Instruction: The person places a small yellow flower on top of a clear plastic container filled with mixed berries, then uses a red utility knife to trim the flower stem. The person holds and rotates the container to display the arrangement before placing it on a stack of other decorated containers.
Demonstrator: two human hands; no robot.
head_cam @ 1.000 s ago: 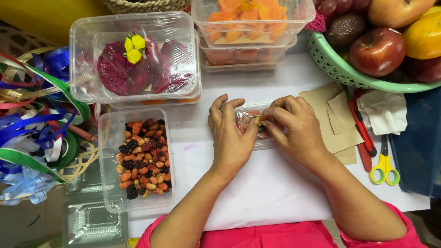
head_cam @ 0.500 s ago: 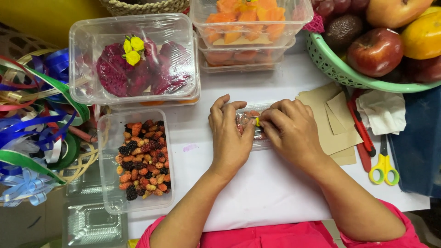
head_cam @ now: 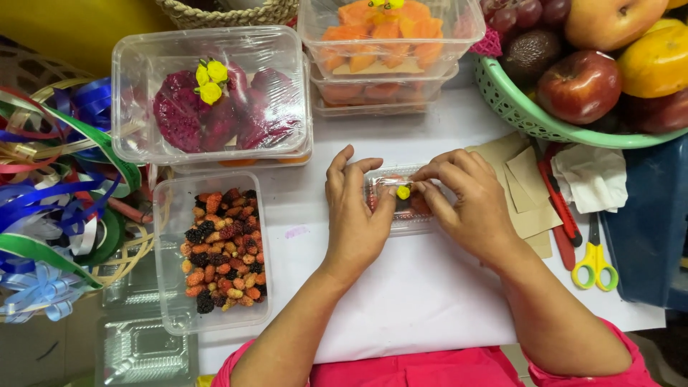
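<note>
Resting at table centre, a small clear plastic box [head_cam: 401, 204] with reddish fruit and a yellow flower [head_cam: 403, 192] is pinched by left hand [head_cam: 356, 215] and right hand [head_cam: 469, 204]; mulberry tray [head_cam: 215, 251] at nine o'clock.

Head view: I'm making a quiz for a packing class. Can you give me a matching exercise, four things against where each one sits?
Things:
1. scissors
2. ribbons
3. fruit basket
4. small box

Places:
A. far left edge
B. between both hands
C. top right corner
D. right of the brown paper

Pairs: 1-D, 2-A, 3-C, 4-B
</note>
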